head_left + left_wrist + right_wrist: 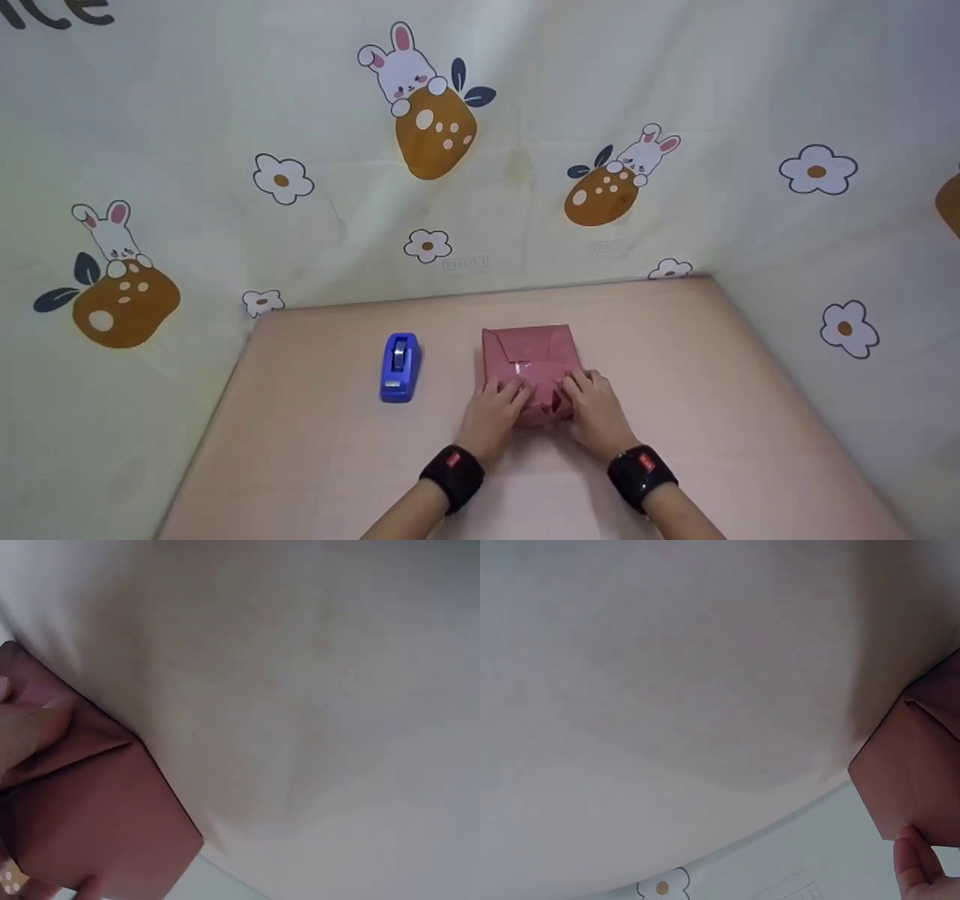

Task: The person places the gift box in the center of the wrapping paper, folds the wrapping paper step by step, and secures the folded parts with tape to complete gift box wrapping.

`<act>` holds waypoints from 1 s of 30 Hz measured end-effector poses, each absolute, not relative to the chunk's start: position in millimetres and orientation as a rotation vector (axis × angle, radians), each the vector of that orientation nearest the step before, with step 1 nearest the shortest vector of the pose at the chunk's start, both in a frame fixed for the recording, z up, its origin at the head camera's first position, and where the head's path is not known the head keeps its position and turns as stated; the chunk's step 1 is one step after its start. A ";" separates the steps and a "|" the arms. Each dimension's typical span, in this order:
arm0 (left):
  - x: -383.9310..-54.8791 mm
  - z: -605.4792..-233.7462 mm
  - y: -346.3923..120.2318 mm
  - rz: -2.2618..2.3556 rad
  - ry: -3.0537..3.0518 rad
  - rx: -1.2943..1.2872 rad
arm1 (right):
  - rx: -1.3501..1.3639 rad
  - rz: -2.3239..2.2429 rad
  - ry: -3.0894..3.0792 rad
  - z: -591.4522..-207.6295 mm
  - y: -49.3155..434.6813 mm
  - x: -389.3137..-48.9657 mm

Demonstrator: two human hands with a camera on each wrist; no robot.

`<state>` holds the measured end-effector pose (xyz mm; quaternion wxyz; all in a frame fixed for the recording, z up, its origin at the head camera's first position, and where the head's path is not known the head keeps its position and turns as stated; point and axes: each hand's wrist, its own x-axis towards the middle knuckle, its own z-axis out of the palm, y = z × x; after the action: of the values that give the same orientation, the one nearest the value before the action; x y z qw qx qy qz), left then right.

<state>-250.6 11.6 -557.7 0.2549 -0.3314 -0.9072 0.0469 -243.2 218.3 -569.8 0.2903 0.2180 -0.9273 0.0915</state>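
Note:
A box wrapped in dark pink paper (534,345) lies on the table, with folded flaps on its top and a shiny strip of clear tape near its middle. At its near left side, my left hand (491,416) grips the package with bent fingers. In the left wrist view, a digit (34,731) presses into a paper fold at the box's end. My right hand (600,412) holds the near right side, its fingertips on the top edge. The near end's paper is creased, with a dark gap between the hands. The right wrist view shows fingertips (913,859) at the box's edge (911,780).
A blue tape dispenser (400,367) stands on the table left of the package. The pale pink tabletop (322,420) meets a light curtain (525,172) printed with rabbits and flowers at the back and sides. Each wrist wears a black band (453,478).

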 end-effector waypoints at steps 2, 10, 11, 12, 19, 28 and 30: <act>-252.3 -557.2 9.6 0.021 -2.466 -0.918 | 0.591 0.206 -2.494 -571.0 220.4 -241.6; -253.8 -555.6 8.3 -0.137 -2.500 -0.961 | 0.642 0.213 -2.449 -571.1 224.5 -242.8; -253.7 -555.4 8.4 -0.139 -2.504 -0.961 | 0.646 0.230 -2.441 -570.3 224.8 -243.5; -253.7 -555.3 8.3 -0.144 -2.505 -0.960 | 0.649 0.242 -2.433 -569.8 225.1 -244.2; -258.6 -554.7 3.9 -0.297 -2.434 -0.902 | 0.667 0.312 -2.483 -558.8 225.0 -244.1; -259.4 -544.7 2.2 -0.690 -2.496 -0.935 | 0.597 0.512 -2.645 -544.6 225.8 -236.8; -260.6 -541.0 1.6 -0.839 -2.535 -0.908 | 0.583 0.526 -2.668 -543.1 225.9 -235.4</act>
<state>-260.6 1.6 -541.0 0.1599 -0.3177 -0.8873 -0.2936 -235.4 225.9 -543.1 0.1794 0.2063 -0.9437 0.1861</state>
